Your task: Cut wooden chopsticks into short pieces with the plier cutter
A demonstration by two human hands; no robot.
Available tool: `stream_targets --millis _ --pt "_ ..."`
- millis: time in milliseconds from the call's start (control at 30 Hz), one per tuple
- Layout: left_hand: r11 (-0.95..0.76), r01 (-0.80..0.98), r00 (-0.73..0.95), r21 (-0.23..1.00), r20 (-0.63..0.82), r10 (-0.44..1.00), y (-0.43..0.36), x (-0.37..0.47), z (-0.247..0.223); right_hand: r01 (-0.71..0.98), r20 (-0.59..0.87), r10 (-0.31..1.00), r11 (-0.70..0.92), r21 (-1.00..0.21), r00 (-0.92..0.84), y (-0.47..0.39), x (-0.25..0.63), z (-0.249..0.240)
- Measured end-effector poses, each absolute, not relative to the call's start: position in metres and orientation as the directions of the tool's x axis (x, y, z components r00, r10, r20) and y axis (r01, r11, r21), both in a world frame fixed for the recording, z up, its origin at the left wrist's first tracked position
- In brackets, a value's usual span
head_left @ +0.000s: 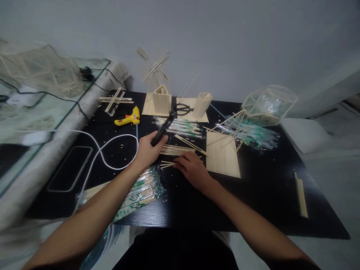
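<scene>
My left hand [150, 149] is closed round the handle of a slim black hand tool [164, 128], which points up and away; its exact kind is not clear. My right hand [194, 170] rests low over the table, thumb and fingers closing on the ends of a few thin wooden sticks [168, 164]. Just beyond it lies a row of bamboo chopsticks [176, 150], side by side between the two hands. A split pair of chopsticks [191, 144] slants toward a square wooden board [223, 155].
A yellow glue gun [129, 117], black scissors [184, 109] and crossed sticks [116, 100] lie farther back. A stick windmill [160, 101] and a round stick cup [203, 103] stand there. Wrapped chopsticks [140, 191] lie in front; a white cable [102, 150] loops at left.
</scene>
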State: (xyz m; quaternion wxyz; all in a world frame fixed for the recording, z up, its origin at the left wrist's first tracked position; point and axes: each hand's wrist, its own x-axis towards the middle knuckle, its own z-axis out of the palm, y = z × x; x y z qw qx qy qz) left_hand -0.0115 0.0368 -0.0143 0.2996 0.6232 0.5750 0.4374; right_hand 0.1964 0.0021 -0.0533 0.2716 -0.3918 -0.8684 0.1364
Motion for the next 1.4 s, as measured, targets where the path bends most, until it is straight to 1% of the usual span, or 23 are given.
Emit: stream_targets --millis 200,400,533,633,767,867,1133,1400 --pt "-0.148 0.477 -0.065 0.866 0.202 0.977 0.039 -0.013 -0.010 0.579 0.382 0.746 0.666 -0.471 -0.546 0.003 0.200 -0.052" --pt "-0.147 0.479 -0.051 0.866 0.195 0.980 0.040 -0.014 -0.010 0.559 0.399 0.729 0.684 -0.469 -0.557 0.004 0.202 -0.053" --pt "-0.146 0.470 -0.047 0.871 0.190 0.981 0.040 -0.015 -0.010 0.564 0.426 0.737 0.676 -0.475 -0.525 0.003 0.201 -0.052" --pt "-0.149 0.463 -0.033 0.874 0.185 0.982 0.040 -0.016 -0.011 0.604 0.432 0.768 0.640 -0.476 -0.473 0.003 0.200 -0.051" --pt "-0.153 0.469 -0.016 0.870 0.182 0.983 0.040 -0.016 -0.011 0.690 0.445 0.806 0.576 -0.438 -0.390 0.007 0.203 -0.055" --pt "-0.148 0.472 -0.014 0.869 0.176 0.984 0.041 -0.016 -0.011 0.734 0.424 0.823 0.546 -0.404 -0.378 0.012 0.208 -0.057" --pt "-0.148 0.475 0.005 0.867 0.165 0.986 0.042 -0.017 -0.015 0.767 0.403 0.826 0.537 -0.350 -0.394 0.016 0.211 -0.057" --pt "-0.142 0.500 0.010 0.854 0.159 0.987 0.043 -0.018 -0.015 0.769 0.431 0.804 0.558 -0.312 -0.409 0.016 0.210 -0.059"
